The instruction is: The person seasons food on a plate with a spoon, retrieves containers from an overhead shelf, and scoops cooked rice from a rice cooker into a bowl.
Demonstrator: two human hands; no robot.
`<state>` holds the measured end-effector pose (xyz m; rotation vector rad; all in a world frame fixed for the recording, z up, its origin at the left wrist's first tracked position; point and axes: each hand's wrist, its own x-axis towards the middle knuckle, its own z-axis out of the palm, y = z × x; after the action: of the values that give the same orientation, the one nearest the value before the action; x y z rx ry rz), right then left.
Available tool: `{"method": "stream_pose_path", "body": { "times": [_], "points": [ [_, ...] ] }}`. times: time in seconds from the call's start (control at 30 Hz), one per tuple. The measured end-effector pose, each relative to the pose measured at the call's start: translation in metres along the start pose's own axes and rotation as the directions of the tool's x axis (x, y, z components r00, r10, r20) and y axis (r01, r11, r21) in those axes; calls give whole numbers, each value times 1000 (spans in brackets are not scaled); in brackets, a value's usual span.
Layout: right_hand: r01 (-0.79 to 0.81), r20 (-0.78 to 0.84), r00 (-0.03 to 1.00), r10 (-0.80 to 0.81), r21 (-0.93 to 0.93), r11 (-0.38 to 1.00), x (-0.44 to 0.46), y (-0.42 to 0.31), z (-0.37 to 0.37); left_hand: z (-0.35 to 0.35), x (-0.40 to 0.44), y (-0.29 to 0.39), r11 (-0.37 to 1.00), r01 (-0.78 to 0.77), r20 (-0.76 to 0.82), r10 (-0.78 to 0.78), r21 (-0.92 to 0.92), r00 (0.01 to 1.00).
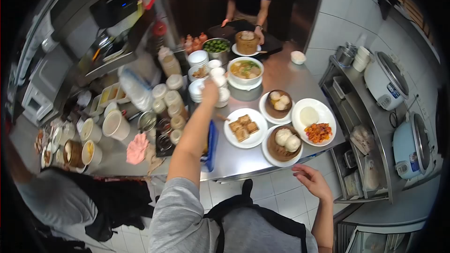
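My left hand [209, 92] reaches forward over the steel counter to the stacks of small white bowls [221, 97]; its fingers are blurred, and what they may hold is hidden. My right hand [313, 182] hangs off the counter's front edge with its fingers apart and nothing in it. Just beyond it, a bamboo steamer of white buns [287, 140] sits on a white plate. Square fried pieces [243, 128] lie on another plate. Behind are a small steamer with dumplings [280, 100], a plate of rice and red diced food [318, 132], and a soup bowl [245, 69].
Across the counter [281, 75], a person [247, 0] stands by a steamer [246, 42] on a dark tray. A co-worker [61, 197] is at the left. Squeeze bottles [169, 61], lidded containers and a blue bin [212, 147] stand left; rice cookers [386, 80] and shelves stand right.
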<state>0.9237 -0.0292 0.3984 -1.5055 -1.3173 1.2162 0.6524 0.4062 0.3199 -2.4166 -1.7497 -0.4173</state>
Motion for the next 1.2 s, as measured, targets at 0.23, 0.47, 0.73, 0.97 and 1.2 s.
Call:
{"method": "stream_pose_path", "body": {
  "times": [0.23,0.47,0.73,0.97,1.2],
  "points": [
    [-56,28,998,59,-103,993,19,21,-94,52,27,-75,988,156,348,-143,-8,926],
    [-76,-198,978,67,-39,996,1,51,-213,2,22,-91,931,126,-179,-196,-343,964],
    [298,-44,954,-296,65,952,59,13,-277,-126,-11,205,-305,88,216,-418,-948,882],
    [189,325,911,-254,218,958,73,11,-350,-64,-80,473,-527,79,-72,261,-846,963],
    [625,576,736,-356,-376,684,115,6,-450,-83,-68,580,-758,652,494,574,19,653]
  ]
}}
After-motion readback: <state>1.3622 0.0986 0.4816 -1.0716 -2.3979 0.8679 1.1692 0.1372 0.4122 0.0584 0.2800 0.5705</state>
